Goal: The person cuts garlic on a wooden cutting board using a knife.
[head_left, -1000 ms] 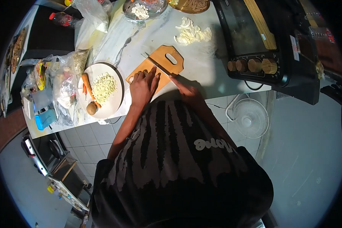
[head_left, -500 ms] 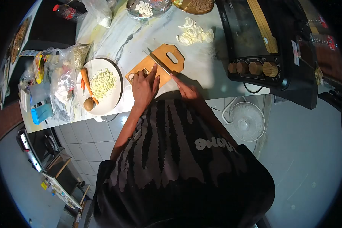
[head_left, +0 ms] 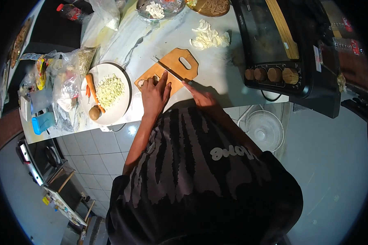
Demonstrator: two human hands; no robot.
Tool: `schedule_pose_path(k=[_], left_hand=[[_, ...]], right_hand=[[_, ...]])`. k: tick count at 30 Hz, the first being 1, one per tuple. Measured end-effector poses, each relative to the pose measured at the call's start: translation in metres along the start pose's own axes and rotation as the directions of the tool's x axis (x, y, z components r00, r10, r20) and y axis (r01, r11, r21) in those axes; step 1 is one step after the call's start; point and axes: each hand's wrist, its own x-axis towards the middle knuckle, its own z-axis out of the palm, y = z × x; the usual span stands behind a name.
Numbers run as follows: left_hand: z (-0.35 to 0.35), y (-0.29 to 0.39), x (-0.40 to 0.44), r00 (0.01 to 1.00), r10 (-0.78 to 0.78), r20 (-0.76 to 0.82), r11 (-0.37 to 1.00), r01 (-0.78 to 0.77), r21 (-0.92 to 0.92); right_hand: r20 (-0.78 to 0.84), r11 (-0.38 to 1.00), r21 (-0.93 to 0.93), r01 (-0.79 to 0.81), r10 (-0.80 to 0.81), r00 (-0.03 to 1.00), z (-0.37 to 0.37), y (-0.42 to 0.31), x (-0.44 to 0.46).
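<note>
My right hand (head_left: 201,97) is closed round the handle of a knife (head_left: 170,71), whose blade slants up and left over the wooden cutting board (head_left: 189,75). On the board's left part, my left hand (head_left: 154,93) presses with bent fingers on small pale brownish pieces (head_left: 141,83), partly hidden under the fingertips. Left of the board is a white plate (head_left: 117,111) with chopped pale green vegetable (head_left: 109,90), a carrot (head_left: 90,85), red chillies (head_left: 88,90) and a round brown item (head_left: 95,113).
Pale leaves (head_left: 208,36) lie behind the board. A black oven (head_left: 270,45) stands at right. Plastic bags (head_left: 67,85) and a blue container (head_left: 43,122) are at left. A metal tray (head_left: 167,10) and a brown plate (head_left: 212,8) sit at the back.
The knife tip has shifted slightly over the board, and the camera view has moved a little. Both hands keep nearly the same places, the left on the pieces, the right on the knife.
</note>
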Motion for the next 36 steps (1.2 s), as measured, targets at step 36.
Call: schedule_pose_path(k=[36], left_hand=[[-0.002, -0.009, 0.003, 0.993, 0.114, 0.036, 0.993, -0.114, -0.007]], right_hand=[[0.122, 0.741, 0.641, -0.199, 0.157, 0.980, 0.013, -0.021, -0.004]])
